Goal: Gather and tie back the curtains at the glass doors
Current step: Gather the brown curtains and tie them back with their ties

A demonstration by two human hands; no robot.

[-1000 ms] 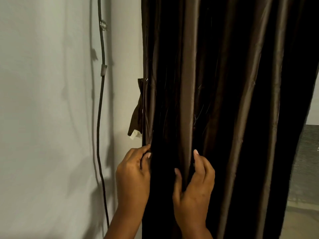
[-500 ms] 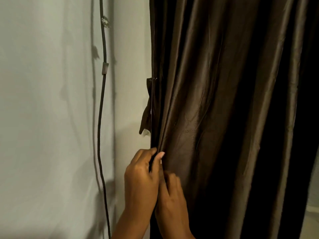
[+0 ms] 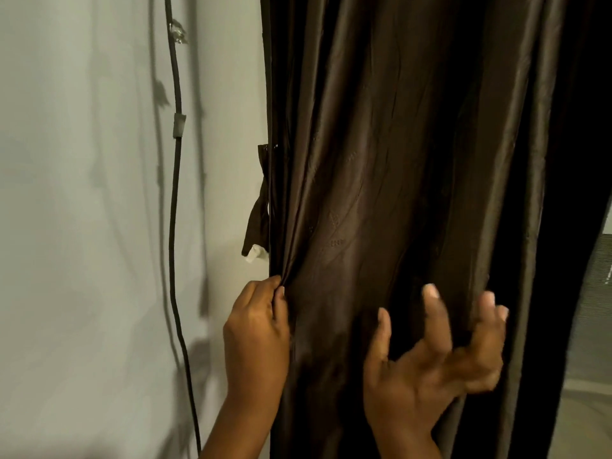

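A dark brown satin curtain hangs in long folds and fills the right half of the view. My left hand pinches several gathered pleats at the curtain's left edge. My right hand is spread in front of the curtain's middle with its palm towards me; the fingertips reach towards a fold further right and hold nothing. A short brown tie-back strap with a white tag at its end hangs at the curtain's left edge, just above my left hand.
A pale wall fills the left half. A black cable runs down it, held by a clip and a bit of tape. At the far right, past the curtain, a strip of glass door and floor shows.
My right hand has let go beside the left one and swung out to the right, fingers spread. The left hand keeps its hold on the gathered edge.
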